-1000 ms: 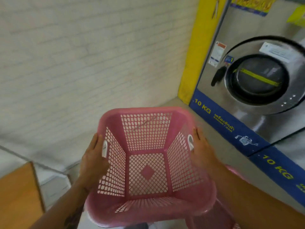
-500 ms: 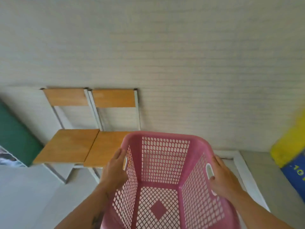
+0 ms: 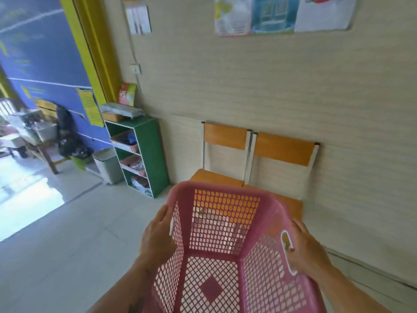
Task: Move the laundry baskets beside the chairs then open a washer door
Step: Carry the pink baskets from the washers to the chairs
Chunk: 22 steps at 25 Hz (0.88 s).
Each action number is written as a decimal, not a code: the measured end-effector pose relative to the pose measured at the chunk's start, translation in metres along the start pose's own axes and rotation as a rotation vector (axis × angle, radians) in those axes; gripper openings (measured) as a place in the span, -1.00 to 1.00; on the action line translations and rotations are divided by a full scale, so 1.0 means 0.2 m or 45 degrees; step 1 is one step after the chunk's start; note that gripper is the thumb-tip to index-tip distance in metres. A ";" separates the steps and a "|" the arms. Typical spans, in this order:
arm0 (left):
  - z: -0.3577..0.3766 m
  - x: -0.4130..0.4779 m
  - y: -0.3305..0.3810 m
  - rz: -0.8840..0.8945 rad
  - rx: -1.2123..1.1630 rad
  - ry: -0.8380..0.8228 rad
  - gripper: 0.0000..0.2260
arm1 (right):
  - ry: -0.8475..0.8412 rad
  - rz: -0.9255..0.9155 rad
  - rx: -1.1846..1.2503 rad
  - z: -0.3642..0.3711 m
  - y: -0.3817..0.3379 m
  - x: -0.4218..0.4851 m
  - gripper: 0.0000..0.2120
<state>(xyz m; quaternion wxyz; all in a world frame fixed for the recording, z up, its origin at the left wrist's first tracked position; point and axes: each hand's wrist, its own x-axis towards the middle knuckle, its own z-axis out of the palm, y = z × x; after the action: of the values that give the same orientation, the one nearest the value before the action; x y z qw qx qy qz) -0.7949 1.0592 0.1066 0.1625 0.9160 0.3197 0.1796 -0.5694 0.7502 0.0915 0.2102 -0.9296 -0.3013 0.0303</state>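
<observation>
Wall: chairs [image 3: 259,154], seats part-hidden | pink basket [image 3: 225,222] cropped, both hands gripping

Bright daylight enters from the left, glaring off the floor [image 3: 27,195]; edges bow with wide-angle distortion, details slightly soft.

Beige ribbed wall [image 3: 259,86] carrying posters [image 3: 282,14] and a switch [image 3: 135,69], pale tiled floor [image 3: 67,233] lit by daylight from the open left side, green shelf unit [image 3: 144,154] beside a grey bin [image 3: 107,166], blue and yellow panel [image 3: 45,53] behind.
</observation>
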 end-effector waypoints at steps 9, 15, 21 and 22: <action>-0.24 0.62 -0.92 -0.197 0.089 0.111 -0.19 | -0.036 -0.233 0.026 0.59 -0.91 0.98 -0.50; -0.32 1.24 -1.34 -0.212 0.089 0.143 -0.33 | -0.153 -0.197 0.065 0.86 -1.37 1.63 -0.39; -0.22 1.89 -1.85 -0.183 0.061 0.099 -0.30 | -0.227 -0.071 0.047 1.15 -1.76 2.17 -0.22; -0.17 2.00 -1.96 -0.180 0.054 0.081 -0.30 | -0.257 -0.014 0.055 1.24 -1.81 2.25 -0.17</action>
<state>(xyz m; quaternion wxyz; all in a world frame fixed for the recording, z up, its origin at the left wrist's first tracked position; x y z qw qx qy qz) -0.7229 1.6148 0.0642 0.1452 0.8882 0.3924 0.1898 -0.4459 1.3650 0.0457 0.1989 -0.9154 -0.3254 0.1290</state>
